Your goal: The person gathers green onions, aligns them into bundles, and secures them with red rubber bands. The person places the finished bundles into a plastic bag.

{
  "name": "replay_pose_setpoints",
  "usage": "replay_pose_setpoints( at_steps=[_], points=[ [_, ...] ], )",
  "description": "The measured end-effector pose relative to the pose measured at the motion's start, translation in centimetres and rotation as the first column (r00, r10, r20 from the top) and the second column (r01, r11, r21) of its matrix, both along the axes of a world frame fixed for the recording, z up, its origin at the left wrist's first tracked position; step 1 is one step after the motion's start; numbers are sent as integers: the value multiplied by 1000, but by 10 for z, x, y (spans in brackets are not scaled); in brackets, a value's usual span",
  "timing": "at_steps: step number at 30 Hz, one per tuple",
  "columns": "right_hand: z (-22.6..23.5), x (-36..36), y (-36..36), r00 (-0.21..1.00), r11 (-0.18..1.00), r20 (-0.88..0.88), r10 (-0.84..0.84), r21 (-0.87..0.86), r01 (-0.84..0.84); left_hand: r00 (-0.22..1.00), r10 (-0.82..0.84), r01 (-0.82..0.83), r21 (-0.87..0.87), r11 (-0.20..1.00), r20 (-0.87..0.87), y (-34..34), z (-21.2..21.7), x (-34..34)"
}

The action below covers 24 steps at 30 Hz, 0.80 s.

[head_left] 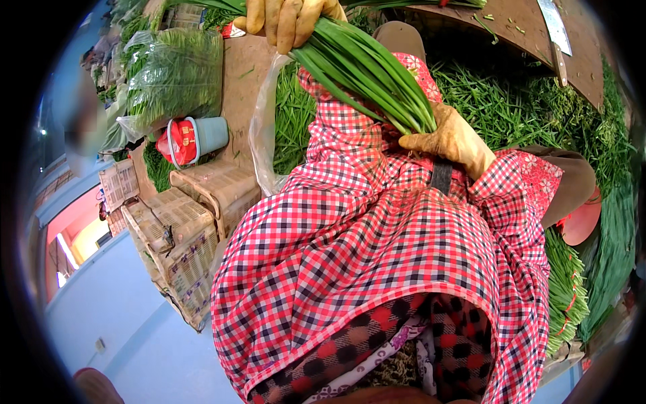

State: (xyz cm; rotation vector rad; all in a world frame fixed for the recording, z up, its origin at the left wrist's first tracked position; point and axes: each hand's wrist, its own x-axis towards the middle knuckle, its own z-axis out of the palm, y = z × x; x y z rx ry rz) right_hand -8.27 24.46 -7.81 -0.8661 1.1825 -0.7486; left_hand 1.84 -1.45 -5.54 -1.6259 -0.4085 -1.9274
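Observation:
A bunch of garlic chives (367, 67), long flat green leaves, is stretched slantwise between my two gloved hands above my lap. At its upper left end my left hand (286, 23), in a stained yellow work glove, has its fingers curled over the leaves. My right hand (461, 140), gloved in the same way, grips the pale stem ends at the lower right, the thumb lying along them. The far tips of the leaves run out at the top edge of the view. A red checked smock (363, 236) covers my arms and lap.
A knife (558, 50) lies on a brown board (518, 34) at upper right, above loose green leaves (498, 101). Tied green bundles (568, 289) lie at right. On the left stand plastic-wrapped greens (175, 74), a grey-blue bucket (212, 135) with a red bag, and crates (178, 236).

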Motion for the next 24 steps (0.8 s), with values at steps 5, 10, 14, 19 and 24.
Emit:
replay_pose_setpoints(
  at_steps=[5, 10, 14, 19, 24],
  points=[
    [9, 4, -2, 985, 993, 143, -97, 82, 86, 999, 16, -14, 48, 999, -40, -5, -4, -25],
    [24, -26, 14, 975, 939, -22, -223, 262, 221, 997, 58, -54, 67, 996, -45, -4, -14, -66],
    [68, -106, 68, 874, 952, -385, -297, -50, 301, 983, -22, -51, 390, 919, 180, 3, -14, -71],
    [159, -155, 108, 156, 987, -975, -160, -153, 54, 618, 536, -770, 302, 562, 575, -46, -7, -46],
    [209, -168, 116, -205, 992, -974, -95, -111, 68, 853, 318, -456, 295, 840, 414, 4, 61, -26]
  ],
)
